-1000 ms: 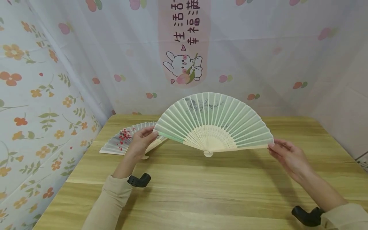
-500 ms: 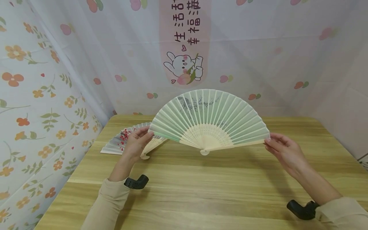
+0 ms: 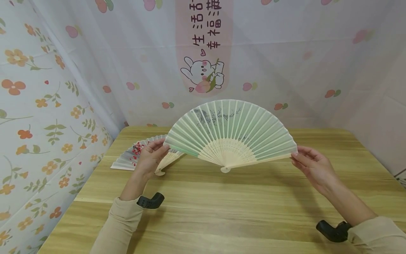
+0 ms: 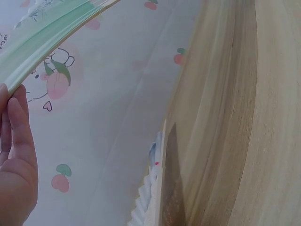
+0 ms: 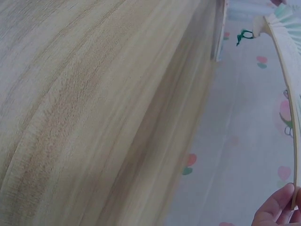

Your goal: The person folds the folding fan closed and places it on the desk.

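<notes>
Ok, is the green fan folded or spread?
Spread: in the head view, the green fan has its ribs splayed from the pivot in a wide arc.

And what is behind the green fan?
Behind the green fan, the head view shows a printed cloth, the table and a grey fan on it. The grey fan's right end and part of the cloth are covered, unseen.

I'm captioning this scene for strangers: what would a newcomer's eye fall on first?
Probably the green fan, spread wide between the left hand and right hand above the table. Next, the red-flowered fan lying partly behind the left hand, then the cartoon rabbit on the curtain behind.
</notes>
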The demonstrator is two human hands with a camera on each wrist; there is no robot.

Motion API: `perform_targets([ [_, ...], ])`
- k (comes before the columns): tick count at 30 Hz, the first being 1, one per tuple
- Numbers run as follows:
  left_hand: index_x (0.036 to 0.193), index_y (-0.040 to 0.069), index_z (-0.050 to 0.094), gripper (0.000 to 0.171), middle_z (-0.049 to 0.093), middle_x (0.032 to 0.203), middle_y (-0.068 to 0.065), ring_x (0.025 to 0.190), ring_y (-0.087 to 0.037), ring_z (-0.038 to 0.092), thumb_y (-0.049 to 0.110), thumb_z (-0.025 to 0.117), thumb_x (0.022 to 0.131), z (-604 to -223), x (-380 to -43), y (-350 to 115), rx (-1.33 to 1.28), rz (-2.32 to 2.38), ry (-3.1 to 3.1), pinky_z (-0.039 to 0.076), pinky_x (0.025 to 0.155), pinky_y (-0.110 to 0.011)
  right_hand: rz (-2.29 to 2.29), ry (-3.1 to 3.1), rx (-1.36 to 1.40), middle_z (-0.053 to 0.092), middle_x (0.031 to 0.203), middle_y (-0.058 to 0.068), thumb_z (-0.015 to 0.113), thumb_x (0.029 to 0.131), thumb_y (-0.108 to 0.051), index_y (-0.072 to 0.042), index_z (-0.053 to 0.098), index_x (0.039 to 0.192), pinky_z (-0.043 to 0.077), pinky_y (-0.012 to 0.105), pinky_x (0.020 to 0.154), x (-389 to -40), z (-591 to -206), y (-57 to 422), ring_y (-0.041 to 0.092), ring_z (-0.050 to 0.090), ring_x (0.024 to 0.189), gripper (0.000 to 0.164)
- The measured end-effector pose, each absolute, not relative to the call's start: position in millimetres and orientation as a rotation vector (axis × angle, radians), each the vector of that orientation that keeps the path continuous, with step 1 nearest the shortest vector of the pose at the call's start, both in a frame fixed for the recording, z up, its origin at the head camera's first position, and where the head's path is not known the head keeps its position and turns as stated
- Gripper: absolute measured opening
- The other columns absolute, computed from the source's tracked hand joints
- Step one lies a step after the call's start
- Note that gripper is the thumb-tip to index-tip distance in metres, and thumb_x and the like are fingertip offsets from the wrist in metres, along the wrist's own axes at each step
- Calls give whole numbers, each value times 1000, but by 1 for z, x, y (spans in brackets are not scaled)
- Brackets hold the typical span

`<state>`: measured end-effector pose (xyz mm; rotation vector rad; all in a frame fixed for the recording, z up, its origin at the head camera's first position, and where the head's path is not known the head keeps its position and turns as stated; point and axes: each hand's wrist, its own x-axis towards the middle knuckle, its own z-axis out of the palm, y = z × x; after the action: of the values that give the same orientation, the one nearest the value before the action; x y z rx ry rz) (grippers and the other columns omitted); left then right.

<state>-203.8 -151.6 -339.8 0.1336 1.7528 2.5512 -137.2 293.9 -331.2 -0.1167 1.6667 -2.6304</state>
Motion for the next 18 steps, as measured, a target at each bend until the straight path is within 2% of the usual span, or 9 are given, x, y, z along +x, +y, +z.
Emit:
perform_targets([
  [18,84,18,65,32,60,84,4,80,-7,58,-9,47,87,-337,-203,-148,242,2515,1763,47,79,-20,-2600,1725,-104,58,89,3,53,86,2,-7,62,97,50,21,72,-138,-325,290,13,60,78,17],
])
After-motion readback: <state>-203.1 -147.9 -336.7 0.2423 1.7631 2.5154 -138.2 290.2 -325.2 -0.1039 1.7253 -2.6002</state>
